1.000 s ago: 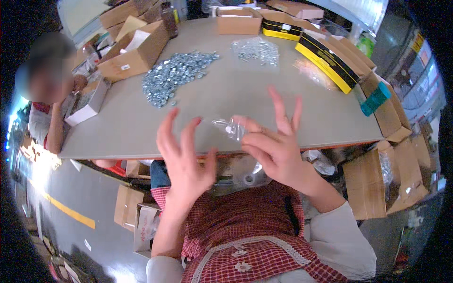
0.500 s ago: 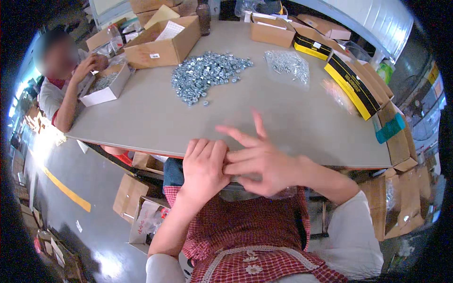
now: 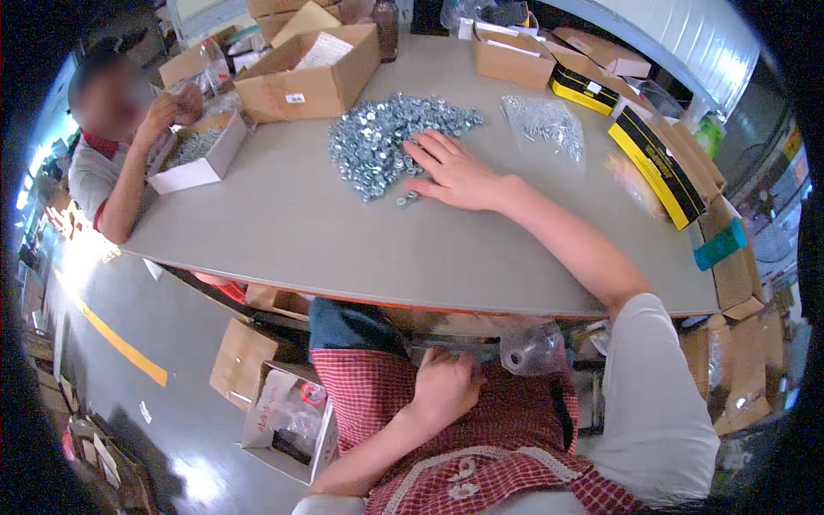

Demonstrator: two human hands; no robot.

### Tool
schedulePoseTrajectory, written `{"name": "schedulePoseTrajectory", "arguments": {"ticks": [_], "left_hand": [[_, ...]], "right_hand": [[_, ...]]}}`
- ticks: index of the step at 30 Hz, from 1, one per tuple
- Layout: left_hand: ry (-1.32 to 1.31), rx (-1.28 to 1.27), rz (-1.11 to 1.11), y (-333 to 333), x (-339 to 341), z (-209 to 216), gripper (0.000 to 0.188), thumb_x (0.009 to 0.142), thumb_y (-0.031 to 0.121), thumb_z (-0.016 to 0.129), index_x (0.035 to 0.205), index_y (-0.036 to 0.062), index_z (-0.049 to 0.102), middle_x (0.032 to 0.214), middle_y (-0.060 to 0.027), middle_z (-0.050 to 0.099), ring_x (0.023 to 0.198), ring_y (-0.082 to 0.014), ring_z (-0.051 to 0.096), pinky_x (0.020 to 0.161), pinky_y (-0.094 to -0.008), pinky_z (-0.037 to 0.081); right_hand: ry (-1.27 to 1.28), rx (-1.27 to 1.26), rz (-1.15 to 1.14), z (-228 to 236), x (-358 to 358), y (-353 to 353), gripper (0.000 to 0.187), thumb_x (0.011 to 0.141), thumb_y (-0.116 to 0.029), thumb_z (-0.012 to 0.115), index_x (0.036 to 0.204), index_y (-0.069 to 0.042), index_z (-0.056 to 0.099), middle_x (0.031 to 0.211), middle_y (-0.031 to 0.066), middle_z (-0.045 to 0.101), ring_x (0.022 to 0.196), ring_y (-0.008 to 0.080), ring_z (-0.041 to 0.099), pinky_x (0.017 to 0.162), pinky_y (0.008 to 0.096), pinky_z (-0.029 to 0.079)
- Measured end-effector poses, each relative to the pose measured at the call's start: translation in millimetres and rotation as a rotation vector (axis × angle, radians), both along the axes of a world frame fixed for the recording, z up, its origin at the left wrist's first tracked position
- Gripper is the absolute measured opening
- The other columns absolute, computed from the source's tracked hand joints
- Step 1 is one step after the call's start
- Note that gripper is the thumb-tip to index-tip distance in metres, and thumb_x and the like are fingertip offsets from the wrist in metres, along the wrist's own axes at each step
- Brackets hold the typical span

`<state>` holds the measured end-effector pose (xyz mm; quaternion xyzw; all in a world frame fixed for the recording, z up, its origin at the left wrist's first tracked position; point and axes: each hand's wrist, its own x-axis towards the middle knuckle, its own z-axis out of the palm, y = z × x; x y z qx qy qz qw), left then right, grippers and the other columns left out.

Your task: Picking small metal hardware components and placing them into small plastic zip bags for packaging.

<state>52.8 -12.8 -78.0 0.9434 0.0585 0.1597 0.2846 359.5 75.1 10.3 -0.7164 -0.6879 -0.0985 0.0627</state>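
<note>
My right hand point(image 3: 457, 178) reaches across the table with its fingers spread. Its fingertips touch the right side of a heap of small, silvery metal nuts point(image 3: 369, 146), and the hand holds nothing that I can see. A couple of nuts lie loose by the thumb. Low over my lap, in front of the table edge, my left hand point(image 3: 446, 388) is closed; its curled fingers hide whatever is in it. To the right of that hand is a clear plastic bag point(image 3: 534, 350), just below the table edge.
A clear bag of screws point(image 3: 542, 124) lies right of the heap. Cardboard boxes point(image 3: 309, 81) stand at the back, with yellow-and-black boxes point(image 3: 657, 167) along the right edge. At the left, a co-worker handles something over a white box of small metal parts point(image 3: 190, 167).
My hands were together above the table's front edge. The right has moved forward onto the nuts, while the left has dropped toward my lap and stays closed.
</note>
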Motion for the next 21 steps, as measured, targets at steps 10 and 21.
{"name": "schedulePoseTrajectory", "arguments": {"ticks": [10, 21], "left_hand": [[-0.038, -0.335, -0.118, -55, 68, -64, 0.035, 0.081, 0.04, 0.072, 0.1, 0.0108, 0.071, 0.096, -0.0157, 0.071, 0.089, -0.0351, 0.068, 0.094, -0.0536, 0.046], [0.069, -0.884, -0.148, -62, 39, -23, 0.031, 0.078, 0.026, 0.084, 0.092, 0.0035, 0.068, 0.089, -0.0064, 0.071, 0.08, -0.014, 0.063, 0.076, -0.0308, 0.052]], "right_hand": [[0.043, -0.109, -0.133, 21, -33, -160, 0.078, 0.098, -0.06, 0.037, 0.155, -0.01, 0.019, 0.16, 0.0215, 0.017, 0.148, 0.0405, 0.014, 0.118, 0.0606, 0.008], [0.089, -0.047, -0.223, 14, -43, -236, 0.08, 0.098, -0.059, 0.041, 0.156, -0.009, 0.017, 0.161, 0.021, 0.017, 0.148, 0.0415, 0.016, 0.116, 0.0623, 0.012]]}}
